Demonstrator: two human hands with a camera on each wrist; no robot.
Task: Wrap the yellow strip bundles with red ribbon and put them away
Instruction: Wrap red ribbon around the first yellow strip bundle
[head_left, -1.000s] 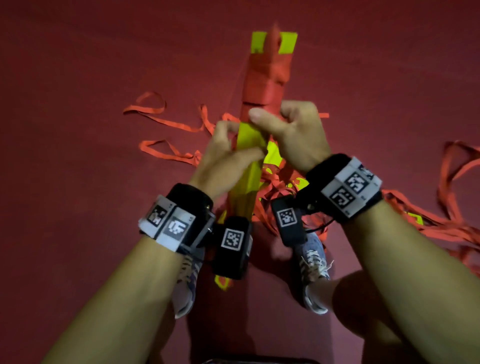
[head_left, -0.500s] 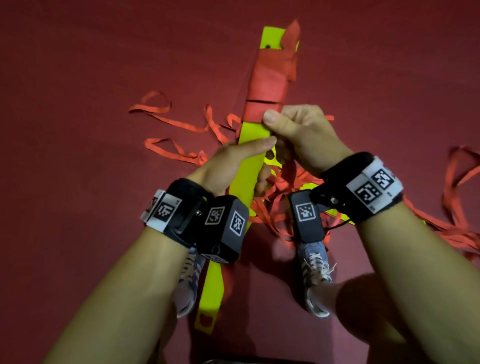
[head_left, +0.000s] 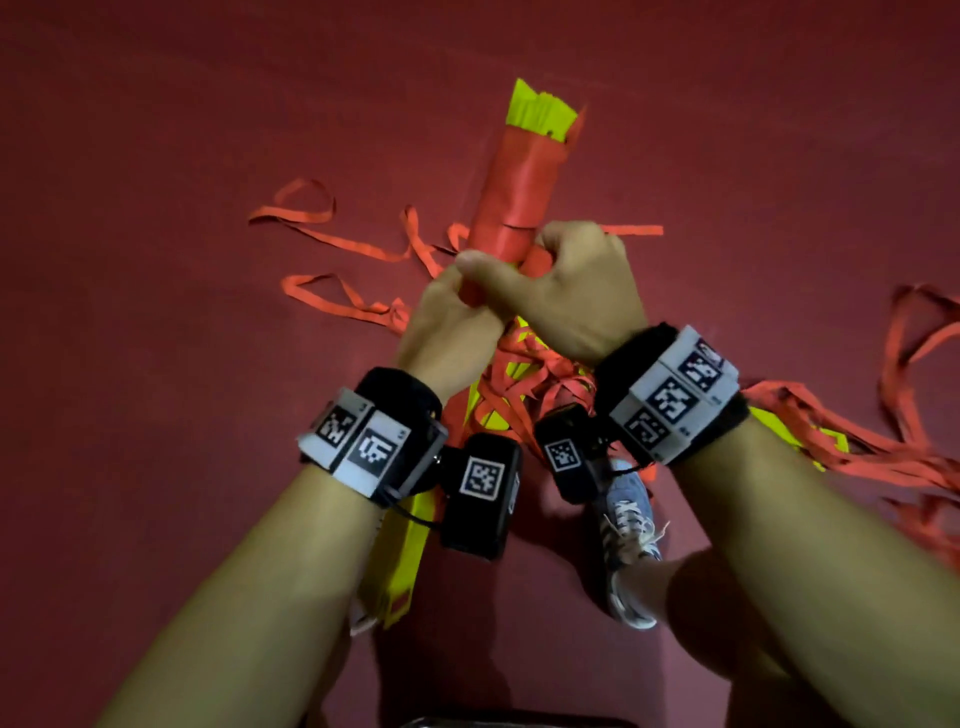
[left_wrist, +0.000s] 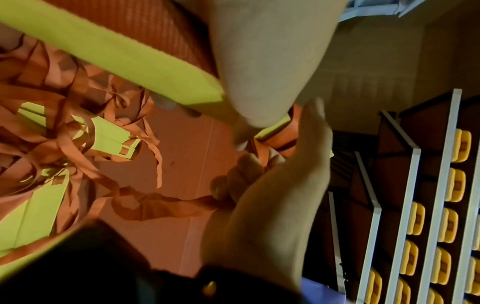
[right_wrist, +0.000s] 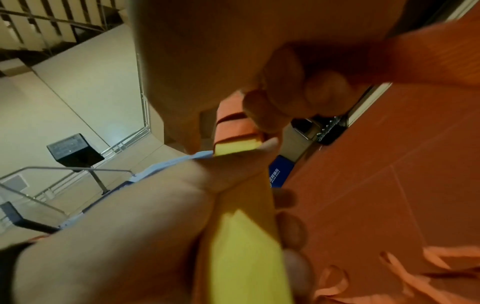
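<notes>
No words can be read; coded square markers (head_left: 672, 399) are borne on the wristbands (head_left: 400, 389), and white lettering on a blue panel (right_wrist: 281, 170) is illegible.

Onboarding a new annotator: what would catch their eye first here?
A long yellow strip bundle at centre, its far half wound in red ribbon. The right grip holds the bundle mid-length while the left grip holds the ribbon beside it. A loose ribbon tangle sprawls on the red floor.

The bundle (head_left: 519, 208) rises between left hand (head_left: 447, 332) and right hand (head_left: 576, 301); ribbon (head_left: 852, 452) sprawls across the floor (head_left: 156, 156) beneath and either side; a shoe (head_left: 628, 535) lies under the right wrist.
</notes>
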